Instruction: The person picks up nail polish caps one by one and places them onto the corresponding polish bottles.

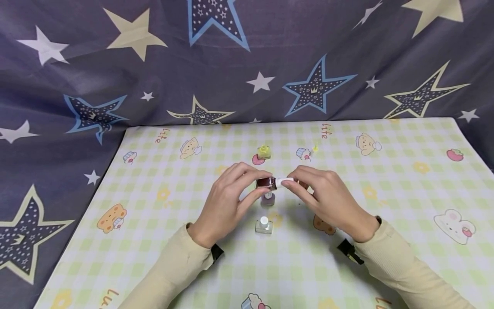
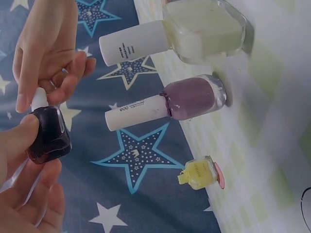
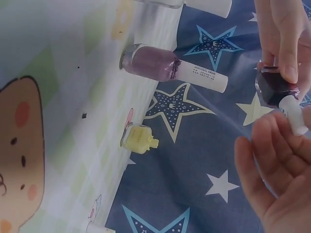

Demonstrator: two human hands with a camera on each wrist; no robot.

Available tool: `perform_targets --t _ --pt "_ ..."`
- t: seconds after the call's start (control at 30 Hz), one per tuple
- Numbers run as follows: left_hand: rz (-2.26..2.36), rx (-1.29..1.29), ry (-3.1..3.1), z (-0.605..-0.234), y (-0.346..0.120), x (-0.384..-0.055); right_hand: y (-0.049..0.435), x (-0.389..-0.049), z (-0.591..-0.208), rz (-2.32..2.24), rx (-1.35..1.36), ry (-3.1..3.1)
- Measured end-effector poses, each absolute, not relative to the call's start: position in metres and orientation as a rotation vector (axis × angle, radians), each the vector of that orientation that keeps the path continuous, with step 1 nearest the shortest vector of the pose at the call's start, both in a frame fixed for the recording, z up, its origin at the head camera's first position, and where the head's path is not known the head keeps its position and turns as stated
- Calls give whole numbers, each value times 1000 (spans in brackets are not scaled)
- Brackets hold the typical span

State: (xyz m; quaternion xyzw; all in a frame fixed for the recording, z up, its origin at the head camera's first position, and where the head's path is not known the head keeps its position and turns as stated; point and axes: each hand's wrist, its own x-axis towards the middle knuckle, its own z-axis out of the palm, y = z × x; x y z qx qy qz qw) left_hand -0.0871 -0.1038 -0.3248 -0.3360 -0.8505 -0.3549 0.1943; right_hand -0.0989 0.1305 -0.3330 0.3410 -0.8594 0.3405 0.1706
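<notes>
A dark red nail polish bottle [image 1: 265, 183] lies sideways in the air above the table, gripped between thumb and fingers of my left hand [image 1: 229, 195]. My right hand [image 1: 332, 197] pinches its white cap [image 1: 284, 182], which points right. In the left wrist view the cap [image 2: 40, 98] sits at the neck of the dark bottle [image 2: 50, 136]. Just below the hands a purple polish bottle [image 1: 268, 198] stands upright with its white cap on. Nearer me is a pale, whitish polish bottle [image 1: 264, 226], also capped.
Beyond the hands stands a yellow polish bottle [image 1: 264, 152] with its neck uncapped. To its right a small cap with a yellow-coated brush [image 1: 315, 149] points up. A green-checked cloth [image 1: 154, 253] covers the table, and a dark star-patterned curtain [image 1: 270, 51] hangs behind.
</notes>
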Motion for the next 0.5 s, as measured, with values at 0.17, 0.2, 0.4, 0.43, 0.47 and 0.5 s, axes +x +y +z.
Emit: perform_targets --t 0.17,0.2,0.4,0.43,0.47,0.5 --pt "-995 -924 -2415 -326 -105 -88 131 -99 -330 980 1031 -2408" --pt "-997 -921 -2418 -326 -105 -88 131 -99 -329 978 1051 -2396" --pt "-1007 -918 -2416 -327 -106 -89 130 -99 -325 938 1102 -2319" --pt "-1005 -918 -2415 -327 -106 -88 130 -99 -325 933 1096 -2314" --pt "-1005 -917 -2414 -327 -106 -88 130 -99 -325 927 1088 -2313" --pt "-1003 -917 -2413 -327 -106 -88 130 -99 -326 923 1081 -2314"
